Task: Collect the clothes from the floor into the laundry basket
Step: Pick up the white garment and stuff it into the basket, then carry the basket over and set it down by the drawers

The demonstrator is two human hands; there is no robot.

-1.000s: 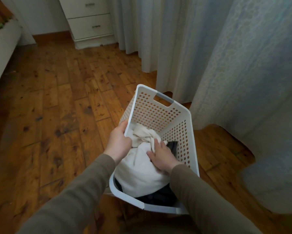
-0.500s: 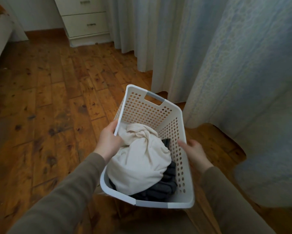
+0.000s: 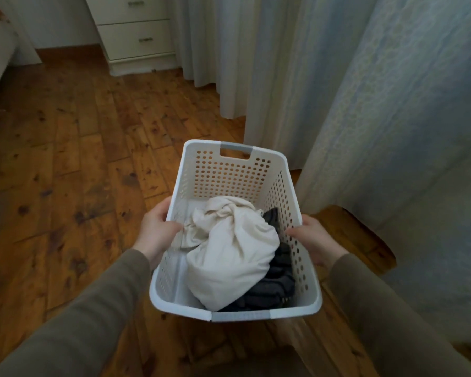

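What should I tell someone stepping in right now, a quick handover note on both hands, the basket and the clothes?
Left hand: grips the left rim of the laundry basket, thumb over the edge.
Right hand: holds the outside of the right wall.
Basket: appears held off the wooden floor, close to the curtains.
Inside: a cream garment bundled on top of a dark grey garment.
Done: both pieces are in. No clothes show on the visible floor.
Left: check the rest of the room, out of view.
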